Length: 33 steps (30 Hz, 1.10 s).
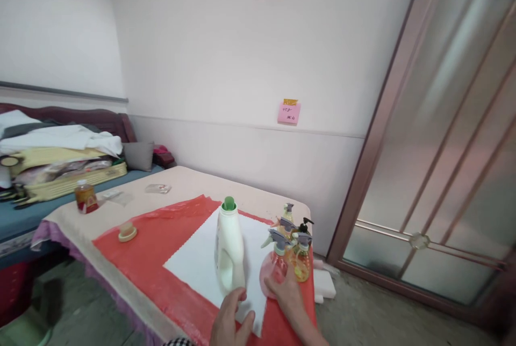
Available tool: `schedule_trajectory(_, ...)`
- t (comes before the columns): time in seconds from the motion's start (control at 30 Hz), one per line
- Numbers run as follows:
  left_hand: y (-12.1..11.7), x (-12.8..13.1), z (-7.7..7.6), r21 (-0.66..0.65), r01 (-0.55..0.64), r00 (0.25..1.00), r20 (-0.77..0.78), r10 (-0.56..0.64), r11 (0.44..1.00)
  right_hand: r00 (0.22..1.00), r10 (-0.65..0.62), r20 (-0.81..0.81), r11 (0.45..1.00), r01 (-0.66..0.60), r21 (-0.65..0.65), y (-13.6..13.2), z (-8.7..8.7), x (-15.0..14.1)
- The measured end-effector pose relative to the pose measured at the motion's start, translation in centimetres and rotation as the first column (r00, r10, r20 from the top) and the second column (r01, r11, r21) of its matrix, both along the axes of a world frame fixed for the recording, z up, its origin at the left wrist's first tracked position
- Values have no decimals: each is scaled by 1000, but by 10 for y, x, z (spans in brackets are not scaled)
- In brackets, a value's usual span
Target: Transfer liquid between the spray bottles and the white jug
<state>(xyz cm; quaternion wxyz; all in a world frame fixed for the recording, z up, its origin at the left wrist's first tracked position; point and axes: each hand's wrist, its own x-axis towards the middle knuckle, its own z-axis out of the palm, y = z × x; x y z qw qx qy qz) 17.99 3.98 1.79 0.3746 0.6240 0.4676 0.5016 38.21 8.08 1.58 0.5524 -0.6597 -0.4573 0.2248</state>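
My right hand (289, 293) is wrapped round the pink spray bottle (267, 271), which has a grey and white trigger head and stands at the table's right side. Beside it a yellow spray bottle (302, 266) and several other spray and pump bottles are bunched together, partly hidden. My left hand (231, 320) has its thumb and fingers apart and is empty, close to the foot of a white handled jug (228, 238). The jug stands upright on a white sheet (193, 260), its green pour spout showing at the top.
Red plastic (149, 252) lies under the sheet on a cream-covered table (193, 179). A pale round cap-like piece (128, 231) sits on it at left. An amber bottle (86, 197) and a clear packet (157, 188) are farther off. White items (323, 282) lie beyond the right edge.
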Motion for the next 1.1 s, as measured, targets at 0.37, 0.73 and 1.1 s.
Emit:
schedule_trajectory(0.37, -17, 11, 25, -121, 490, 848, 293, -441, 863, 672, 659, -338, 735, -671, 101, -96, 30, -16)
schedule_trajectory(0.73, -15, 0, 25, -264, 58, 926, 375, 47, 963, 603, 503, -619, 814, -572, 105, -92, 19, -55)
schedule_trajectory(1.1, -14, 0, 50, -221, 137, 838, 545, 6, 966, 470, 489, -735, 733, -678, 55, -77, -4, -68)
